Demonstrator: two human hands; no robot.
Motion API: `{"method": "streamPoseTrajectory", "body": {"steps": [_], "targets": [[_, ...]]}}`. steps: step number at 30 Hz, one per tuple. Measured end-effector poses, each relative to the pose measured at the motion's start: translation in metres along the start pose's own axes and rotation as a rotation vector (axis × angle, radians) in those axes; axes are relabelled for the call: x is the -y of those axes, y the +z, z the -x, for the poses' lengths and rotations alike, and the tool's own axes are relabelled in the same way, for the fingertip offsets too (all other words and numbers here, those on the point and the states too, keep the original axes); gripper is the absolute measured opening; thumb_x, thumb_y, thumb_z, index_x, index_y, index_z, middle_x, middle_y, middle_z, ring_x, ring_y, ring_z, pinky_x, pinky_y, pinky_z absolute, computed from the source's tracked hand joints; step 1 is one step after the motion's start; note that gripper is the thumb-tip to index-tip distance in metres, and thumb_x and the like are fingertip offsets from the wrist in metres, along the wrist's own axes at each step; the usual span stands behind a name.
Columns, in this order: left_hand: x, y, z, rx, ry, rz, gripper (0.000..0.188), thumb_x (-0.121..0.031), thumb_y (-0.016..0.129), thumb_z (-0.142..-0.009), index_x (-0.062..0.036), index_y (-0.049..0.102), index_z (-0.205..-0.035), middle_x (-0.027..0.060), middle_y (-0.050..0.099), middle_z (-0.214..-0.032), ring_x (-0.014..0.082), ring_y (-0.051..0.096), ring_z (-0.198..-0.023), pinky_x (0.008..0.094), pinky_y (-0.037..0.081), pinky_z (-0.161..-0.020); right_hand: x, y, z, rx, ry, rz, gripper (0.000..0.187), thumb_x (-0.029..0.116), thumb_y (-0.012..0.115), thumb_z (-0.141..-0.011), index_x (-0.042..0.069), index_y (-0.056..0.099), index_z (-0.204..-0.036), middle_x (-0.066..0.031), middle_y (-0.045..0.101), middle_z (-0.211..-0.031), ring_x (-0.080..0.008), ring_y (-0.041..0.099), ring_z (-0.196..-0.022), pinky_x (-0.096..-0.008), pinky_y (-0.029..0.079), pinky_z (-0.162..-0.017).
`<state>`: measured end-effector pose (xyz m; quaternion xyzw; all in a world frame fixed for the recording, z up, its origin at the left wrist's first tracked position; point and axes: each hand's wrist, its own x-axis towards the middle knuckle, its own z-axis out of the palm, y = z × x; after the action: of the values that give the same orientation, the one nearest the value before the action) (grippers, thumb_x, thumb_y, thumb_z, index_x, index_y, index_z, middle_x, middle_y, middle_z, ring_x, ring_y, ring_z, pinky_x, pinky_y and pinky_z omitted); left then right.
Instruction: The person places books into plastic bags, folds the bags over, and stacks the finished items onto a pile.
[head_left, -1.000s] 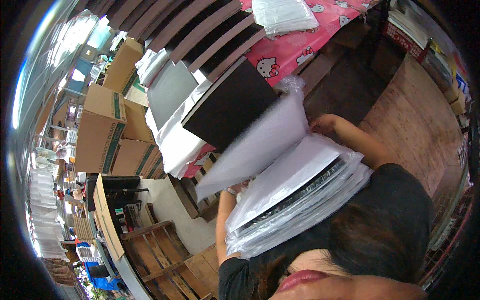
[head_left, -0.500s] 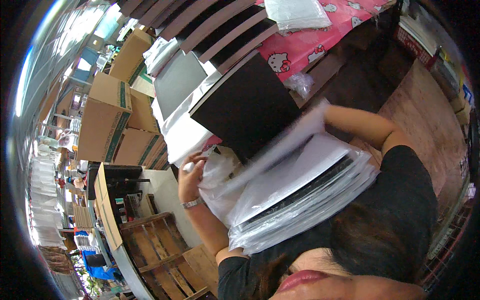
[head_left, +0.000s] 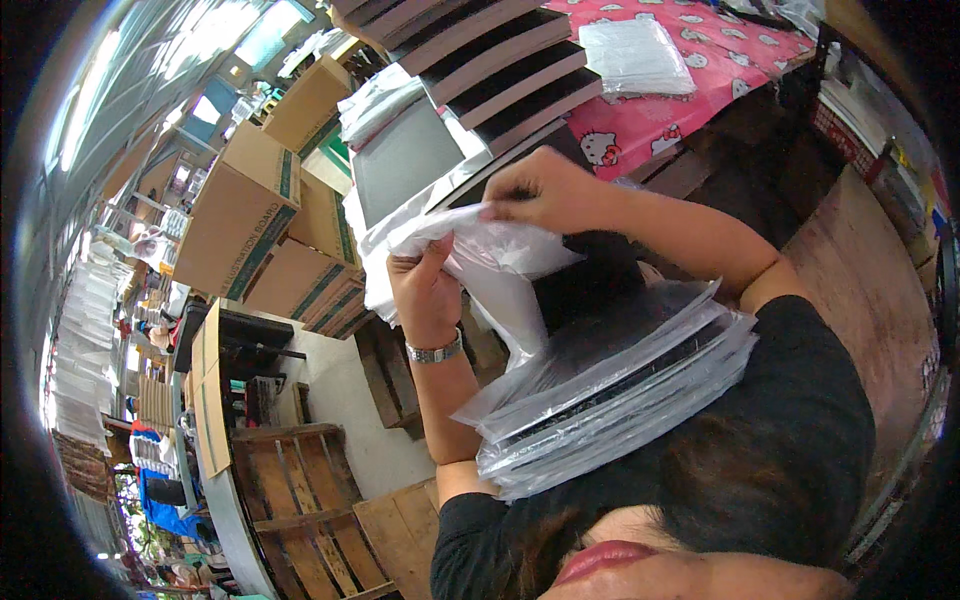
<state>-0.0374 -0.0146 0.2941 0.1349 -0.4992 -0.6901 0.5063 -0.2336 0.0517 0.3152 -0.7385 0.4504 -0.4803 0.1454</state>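
Observation:
A thin, whitish plastic bag (head_left: 510, 270) is stretched between my two hands and hangs down toward my lap. My left hand (head_left: 428, 290), with a metal watch on its wrist, is closed on the bag's upper left edge. The fingertips of my right hand (head_left: 548, 192) pinch the same bag farther right. Against my body rests a pile of clear plastic sleeves (head_left: 620, 420), with something dark showing between them. Beyond my hands, a dark flat board (head_left: 600, 275) is partly covered by the bag and my right forearm.
Black boards with brownish edges (head_left: 520, 85) form a fanned stack ahead. A grey board (head_left: 408, 160) lies left of it. The pink patterned tablecloth (head_left: 735, 105) carries a pack of clear bags (head_left: 637, 57). Cardboard boxes (head_left: 235, 210) and a wooden pallet (head_left: 295, 480) stand at left.
My right hand has moved left and forward, close to my left hand. The whitish bag has risen off the sleeve pile, and my left hand has shifted slightly right and up.

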Motion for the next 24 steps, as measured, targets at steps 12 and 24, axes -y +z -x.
{"method": "streamPoseTrajectory", "body": {"steps": [12, 24], "targets": [[0.017, 0.041, -0.015, -0.011, 0.097, -0.305, 0.046, -0.019, 0.07, -0.076, 0.0048, 0.053, -0.111, 0.0134, 0.061, -0.099, 0.0204, 0.057, -0.092, 0.0313, 0.047, -0.078, -0.029, -0.012, -0.006, -0.152, 0.025, -0.304, 0.02, 0.011, 0.071, -0.075, 0.005, 0.058, -0.09, -0.0045, 0.061, -0.082, -0.0158, 0.057, -0.077, -0.0282, 0.045, -0.068], [0.012, 0.039, -0.023, -0.135, -0.026, -0.234, 0.019, 0.003, 0.066, -0.075, -0.0001, 0.062, -0.094, 0.0061, 0.064, -0.089, 0.0146, 0.06, -0.086, 0.0264, 0.047, -0.076, -0.025, -0.043, -0.017, -0.082, 0.072, 0.0, 0.017, 0.016, 0.065, -0.081, 0.0, 0.061, -0.082, -0.0176, 0.061, -0.07, -0.0262, 0.058, -0.059, -0.0315, 0.046, -0.06]]}}
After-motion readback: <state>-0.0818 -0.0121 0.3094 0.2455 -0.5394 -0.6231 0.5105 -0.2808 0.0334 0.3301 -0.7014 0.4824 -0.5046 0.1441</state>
